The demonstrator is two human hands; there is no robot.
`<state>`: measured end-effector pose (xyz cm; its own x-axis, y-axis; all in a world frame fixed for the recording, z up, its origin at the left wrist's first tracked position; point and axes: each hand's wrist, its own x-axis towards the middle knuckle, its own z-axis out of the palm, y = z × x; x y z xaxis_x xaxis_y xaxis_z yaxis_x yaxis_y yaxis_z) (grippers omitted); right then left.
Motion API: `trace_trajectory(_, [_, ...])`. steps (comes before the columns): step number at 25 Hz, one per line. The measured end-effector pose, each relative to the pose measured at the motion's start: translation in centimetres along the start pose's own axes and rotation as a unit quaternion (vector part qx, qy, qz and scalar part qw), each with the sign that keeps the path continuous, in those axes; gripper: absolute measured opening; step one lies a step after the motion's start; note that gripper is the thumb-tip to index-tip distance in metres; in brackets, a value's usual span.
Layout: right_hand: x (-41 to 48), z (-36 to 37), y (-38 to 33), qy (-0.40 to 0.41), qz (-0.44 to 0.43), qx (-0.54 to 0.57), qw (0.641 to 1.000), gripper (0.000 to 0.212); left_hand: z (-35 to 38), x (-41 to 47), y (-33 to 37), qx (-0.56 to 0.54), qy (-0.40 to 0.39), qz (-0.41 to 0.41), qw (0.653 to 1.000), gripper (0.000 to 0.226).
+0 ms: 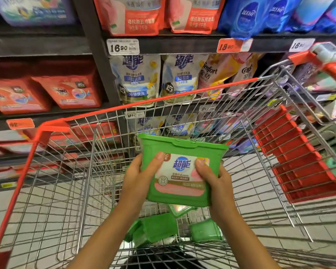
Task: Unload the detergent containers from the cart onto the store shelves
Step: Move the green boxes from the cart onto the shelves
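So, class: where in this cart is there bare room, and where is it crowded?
Bare wire floor lies left of the green containers and right of them, below the red seat flap. Crowded: the shelves, detergent pouches packed edge to edge.

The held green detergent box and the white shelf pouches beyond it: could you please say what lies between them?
In the head view, the cart's wire wall and red rim stand between the green detergent box and the white pouches.
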<state>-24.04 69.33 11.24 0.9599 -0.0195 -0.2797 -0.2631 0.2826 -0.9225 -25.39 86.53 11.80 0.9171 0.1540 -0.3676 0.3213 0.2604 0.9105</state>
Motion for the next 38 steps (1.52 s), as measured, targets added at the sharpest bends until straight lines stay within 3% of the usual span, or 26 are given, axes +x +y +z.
trace_trajectory(4, [-1.4,1.8,0.0,-0.020,-0.020,-0.028,0.999,0.058,-1.5,-1.6,0.4,-0.041,0.018,0.017,0.999,0.052])
trace_trajectory(9, [-1.5,6.1,-0.3,-0.152,0.013,-0.078,0.985,0.059,-5.8,-5.2,0.9,-0.044,0.124,0.054,0.990,0.052])
trace_trajectory(15, [-5.4,15.6,3.0,-0.352,0.074,-0.135,0.923,0.053,-14.2,-13.4,0.3,-0.114,0.313,0.089,0.938,0.046])
trace_trajectory(20, [-12.2,24.3,7.2,-0.440,0.106,-0.152,0.878,0.052,-23.1,-20.9,-0.9,-0.152,0.405,0.110,0.895,0.052])
trace_trajectory(26, [-20.7,35.0,13.5,-0.458,0.087,-0.160,0.870,0.042,-36.2,-27.9,-1.0,-0.138,0.416,0.114,0.892,0.050])
trace_trajectory(30, [-24.6,40.3,16.4,-0.445,0.092,-0.152,0.877,0.045,-43.5,-30.5,0.0,-0.118,0.393,0.110,0.905,0.032])
trace_trajectory(38, [-23.1,53.3,16.0,-0.414,0.014,-0.118,0.902,0.047,-55.6,-26.3,7.3,-0.105,0.320,0.169,0.926,0.031])
